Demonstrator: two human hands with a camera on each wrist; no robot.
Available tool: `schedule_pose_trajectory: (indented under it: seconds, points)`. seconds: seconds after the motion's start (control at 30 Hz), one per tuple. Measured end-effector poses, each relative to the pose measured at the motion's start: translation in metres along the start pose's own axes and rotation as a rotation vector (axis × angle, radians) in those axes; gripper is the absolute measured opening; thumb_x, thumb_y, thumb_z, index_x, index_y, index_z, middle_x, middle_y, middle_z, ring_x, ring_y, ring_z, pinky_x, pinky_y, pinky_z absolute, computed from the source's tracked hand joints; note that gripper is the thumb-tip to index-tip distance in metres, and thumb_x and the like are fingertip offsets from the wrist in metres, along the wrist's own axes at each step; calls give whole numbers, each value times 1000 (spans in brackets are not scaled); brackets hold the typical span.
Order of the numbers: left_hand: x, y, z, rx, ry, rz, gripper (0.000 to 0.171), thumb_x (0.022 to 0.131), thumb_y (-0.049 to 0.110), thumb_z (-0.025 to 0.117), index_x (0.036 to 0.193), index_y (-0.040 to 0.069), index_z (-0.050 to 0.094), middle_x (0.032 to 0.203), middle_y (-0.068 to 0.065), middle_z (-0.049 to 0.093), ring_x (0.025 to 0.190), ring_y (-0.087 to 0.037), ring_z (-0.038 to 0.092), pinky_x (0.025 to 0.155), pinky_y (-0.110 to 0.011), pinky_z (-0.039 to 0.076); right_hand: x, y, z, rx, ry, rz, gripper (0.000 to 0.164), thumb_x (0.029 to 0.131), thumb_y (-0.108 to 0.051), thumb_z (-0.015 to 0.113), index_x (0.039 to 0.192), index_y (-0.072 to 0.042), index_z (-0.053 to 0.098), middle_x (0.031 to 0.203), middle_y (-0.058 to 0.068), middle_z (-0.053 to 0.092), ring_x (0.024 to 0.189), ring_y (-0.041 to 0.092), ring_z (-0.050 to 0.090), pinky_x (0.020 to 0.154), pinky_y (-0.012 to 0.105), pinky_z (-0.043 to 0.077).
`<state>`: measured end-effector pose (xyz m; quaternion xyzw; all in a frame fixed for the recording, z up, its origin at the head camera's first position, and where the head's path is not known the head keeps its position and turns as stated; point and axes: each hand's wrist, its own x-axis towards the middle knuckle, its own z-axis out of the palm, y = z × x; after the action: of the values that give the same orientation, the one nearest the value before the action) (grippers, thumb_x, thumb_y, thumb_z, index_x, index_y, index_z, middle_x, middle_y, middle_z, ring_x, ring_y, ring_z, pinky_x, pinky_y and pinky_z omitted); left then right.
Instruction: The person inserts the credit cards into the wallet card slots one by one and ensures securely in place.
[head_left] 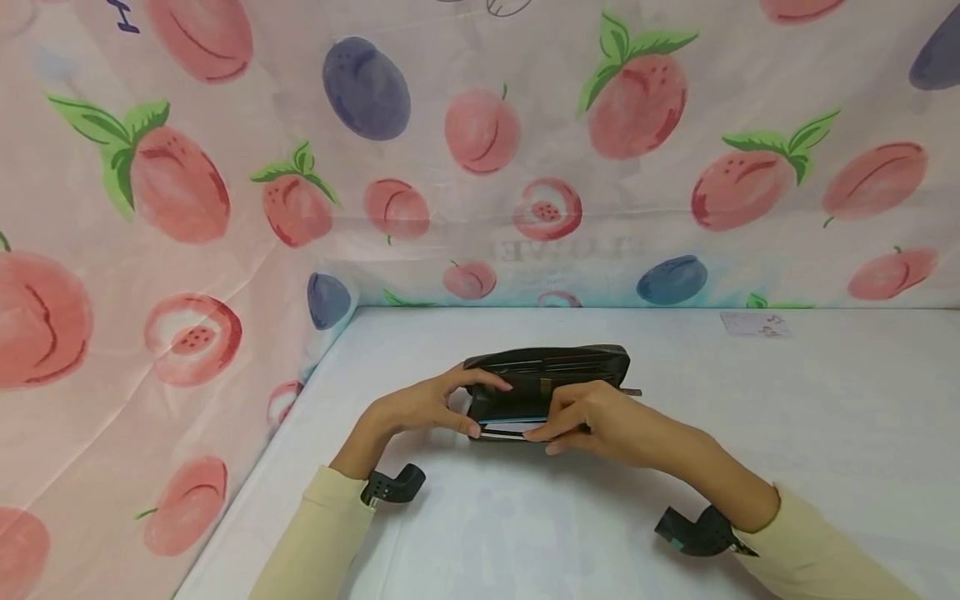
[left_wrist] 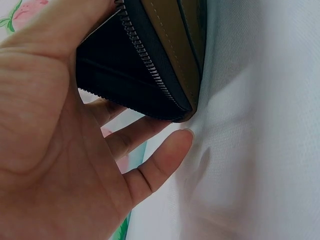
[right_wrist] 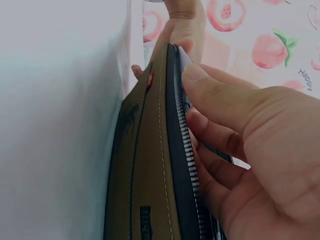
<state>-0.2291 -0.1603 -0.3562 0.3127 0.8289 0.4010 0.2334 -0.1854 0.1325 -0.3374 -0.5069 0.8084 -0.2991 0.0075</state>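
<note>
An unzipped long wallet (head_left: 516,406), black inside with card slots, gapes open on the white table in the head view. My left hand (head_left: 423,405) holds its left end, index finger over the inside and thumb at the near edge. In the left wrist view other fingers (left_wrist: 135,137) reach behind the wallet's corner. With thumb and fingers my right hand (head_left: 603,421) pinches a white card (head_left: 508,429) that lies along the near side inside the wallet. The right wrist view shows the wallet's brown outer face (right_wrist: 147,175) and metal zipper teeth (right_wrist: 189,155).
A pale printed card (head_left: 755,324) lies flat at the back right of the table (head_left: 825,433). Fruit-printed cloth (head_left: 450,167) hangs behind and along the left. A zipper pull (head_left: 632,392) sticks out at the wallet's right end.
</note>
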Motion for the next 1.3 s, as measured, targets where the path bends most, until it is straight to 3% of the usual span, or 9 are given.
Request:
schedule_pose_trajectory:
  seconds: [0.4,0.57,0.7,1.0,1.13,1.3]
  points:
    - [1,0,1,17,13,-17,60,78,34,80,130,43,53,148,1,26,138,-21,20,106,-56,19,5,-10,9,-184,75,3,27,81,-15,76,107,-21,76,75,-13,49,61,0,43,55,16,40]
    - [0,-1,1,19,9,-17,60,78,35,79,131,43,52,149,2,26,139,-22,17,106,-58,18,7,-7,18,-175,163,-43,26,81,-12,76,106,-18,76,79,-8,56,64,0,49,55,14,41]
    - [0,0,1,16,11,-7,60,78,34,79,131,42,53,149,2,27,139,-22,18,105,-58,19,7,-6,18,-128,181,-47,26,81,-8,76,106,-16,76,82,-8,60,67,0,52,57,15,43]
    - [-1,-1,1,28,21,-22,58,79,33,80,129,44,54,145,3,30,137,-20,22,106,-56,19,6,-6,12,-34,126,2,15,84,-20,75,98,-13,78,88,-9,67,80,3,60,68,21,50]
    - [-1,-1,2,38,17,-20,57,79,34,79,130,44,53,146,4,29,137,-20,22,106,-56,20,6,-4,16,-77,155,50,19,84,-33,74,91,-15,79,85,-10,67,79,4,61,68,24,51]
    - [-1,0,1,62,18,-15,57,80,35,79,130,45,53,146,4,29,137,-20,22,105,-56,21,6,-10,17,-212,156,211,30,80,-46,74,89,-17,78,82,-10,68,75,7,61,65,27,50]
